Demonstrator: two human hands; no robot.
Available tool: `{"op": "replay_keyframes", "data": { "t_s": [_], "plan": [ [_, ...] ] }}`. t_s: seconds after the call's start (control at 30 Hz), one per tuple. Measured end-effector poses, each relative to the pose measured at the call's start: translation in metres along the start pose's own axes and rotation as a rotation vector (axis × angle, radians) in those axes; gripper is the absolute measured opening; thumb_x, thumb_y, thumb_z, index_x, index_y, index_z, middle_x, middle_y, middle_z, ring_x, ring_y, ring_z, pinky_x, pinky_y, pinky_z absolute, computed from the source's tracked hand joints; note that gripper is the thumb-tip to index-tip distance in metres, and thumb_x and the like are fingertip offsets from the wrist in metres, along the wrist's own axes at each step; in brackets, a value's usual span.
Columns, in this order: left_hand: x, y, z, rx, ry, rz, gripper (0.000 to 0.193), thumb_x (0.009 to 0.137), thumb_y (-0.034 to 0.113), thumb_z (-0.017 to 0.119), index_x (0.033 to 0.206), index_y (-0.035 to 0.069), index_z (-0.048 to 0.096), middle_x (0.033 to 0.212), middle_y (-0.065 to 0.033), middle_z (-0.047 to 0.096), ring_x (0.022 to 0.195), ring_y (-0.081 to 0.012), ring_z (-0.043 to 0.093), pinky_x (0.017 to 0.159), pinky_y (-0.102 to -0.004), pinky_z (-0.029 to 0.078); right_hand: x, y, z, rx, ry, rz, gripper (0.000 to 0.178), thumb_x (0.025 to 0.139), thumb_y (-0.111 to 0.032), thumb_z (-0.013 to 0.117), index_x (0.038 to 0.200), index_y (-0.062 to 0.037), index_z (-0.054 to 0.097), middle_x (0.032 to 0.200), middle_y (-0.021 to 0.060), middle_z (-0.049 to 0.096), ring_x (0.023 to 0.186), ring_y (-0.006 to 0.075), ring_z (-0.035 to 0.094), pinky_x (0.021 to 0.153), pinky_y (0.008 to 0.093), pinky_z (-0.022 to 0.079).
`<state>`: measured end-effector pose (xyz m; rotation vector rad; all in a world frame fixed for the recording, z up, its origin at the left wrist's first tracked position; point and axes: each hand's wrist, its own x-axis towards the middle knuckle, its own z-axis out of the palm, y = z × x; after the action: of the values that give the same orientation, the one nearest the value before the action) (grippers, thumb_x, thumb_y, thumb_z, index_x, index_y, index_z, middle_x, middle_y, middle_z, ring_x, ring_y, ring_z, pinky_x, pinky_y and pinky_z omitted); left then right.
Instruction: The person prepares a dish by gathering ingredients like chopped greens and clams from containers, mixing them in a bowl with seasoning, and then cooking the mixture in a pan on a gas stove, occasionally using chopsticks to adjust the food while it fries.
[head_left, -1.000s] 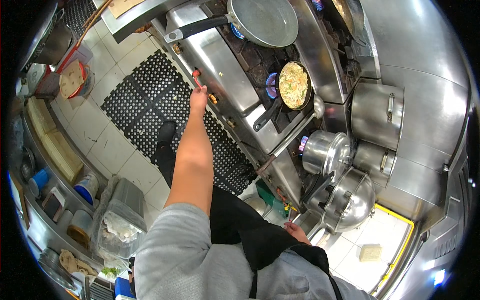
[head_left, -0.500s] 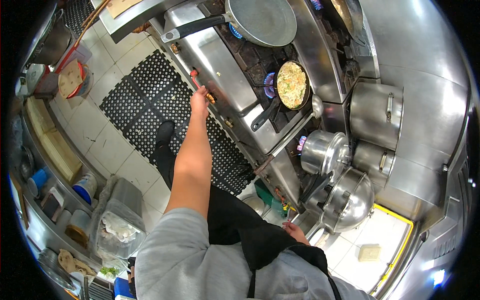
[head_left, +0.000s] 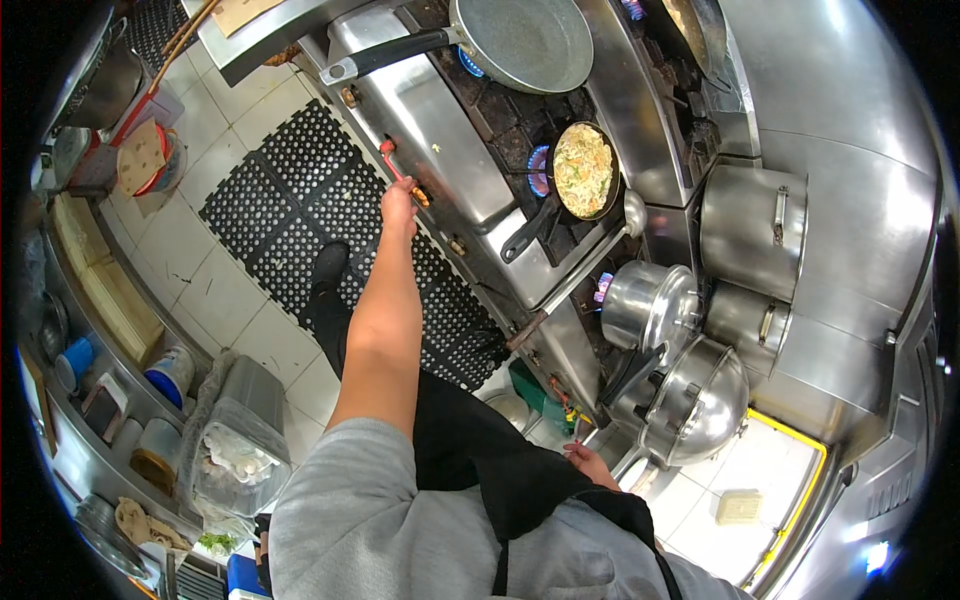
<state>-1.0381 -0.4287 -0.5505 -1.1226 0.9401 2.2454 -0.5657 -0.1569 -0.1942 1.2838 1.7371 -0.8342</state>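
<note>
My left hand (head_left: pixel 398 202) reaches to the stove's front panel, fingers closed at the lower end of a red lever (head_left: pixel 388 150). Right beside its fingertips is an orange-brown knob (head_left: pixel 421 196). Low on the right, my right hand (head_left: pixel 590 465) has curled fingers close to a metal handle; what they hold, if anything, is hidden. On the stove, a small black frying pan (head_left: pixel 530 230) contains a pale noodle-like mix with green and orange bits (head_left: pixel 583 172). Blue flame (head_left: pixel 538 170) shows at that pan's left edge.
A large grey frying pan (head_left: pixel 525 45) sits over another flame at the back. A ladle (head_left: pixel 633 212) lies across the stove's right part. Steel pots (head_left: pixel 640 300) stand at the right. A black perforated mat (head_left: pixel 290 190) covers floor tiles; a lined bin (head_left: pixel 240 455) stands left.
</note>
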Motion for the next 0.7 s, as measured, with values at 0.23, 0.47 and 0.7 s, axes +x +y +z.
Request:
{"op": "replay_keyframes", "data": {
  "t_s": [0.23,0.47,0.7],
  "plan": [
    [0.004,-0.002,-0.003,0.003,-0.006,-0.004,0.039,0.09,0.028,0.045,0.122,0.008,0.055,0.124,-0.0053,0.057,0.115,-0.0206,0.047,0.096,-0.043,0.028,-0.013,-0.028,0.003,-0.126,0.04,-0.015,0.034,0.091,-0.021,0.057,0.121,-0.0067,0.055,0.093,0.0031,0.062,0.084,0.0142,0.059,0.074,0.0292,0.046],
    [-0.002,0.001,0.0,0.003,-0.01,-0.008,0.04,0.089,0.028,0.047,0.123,0.008,0.054,0.128,-0.0061,0.055,0.122,-0.0225,0.043,0.1,-0.0444,0.026,-0.013,-0.031,0.004,-0.164,0.055,-0.016,0.034,0.09,-0.02,0.057,0.121,-0.0064,0.056,0.093,0.0034,0.063,0.083,0.0139,0.06,0.073,0.028,0.046],
    [-0.003,0.002,-0.001,0.011,-0.008,0.003,0.037,0.089,0.026,0.047,0.119,0.008,0.057,0.125,-0.0058,0.057,0.119,-0.0216,0.044,0.098,-0.0431,0.028,-0.008,-0.026,0.002,-0.184,0.043,-0.029,0.034,0.09,-0.021,0.055,0.12,-0.0061,0.057,0.088,0.0047,0.064,0.082,0.0142,0.061,0.072,0.0285,0.047]
  ]
}}
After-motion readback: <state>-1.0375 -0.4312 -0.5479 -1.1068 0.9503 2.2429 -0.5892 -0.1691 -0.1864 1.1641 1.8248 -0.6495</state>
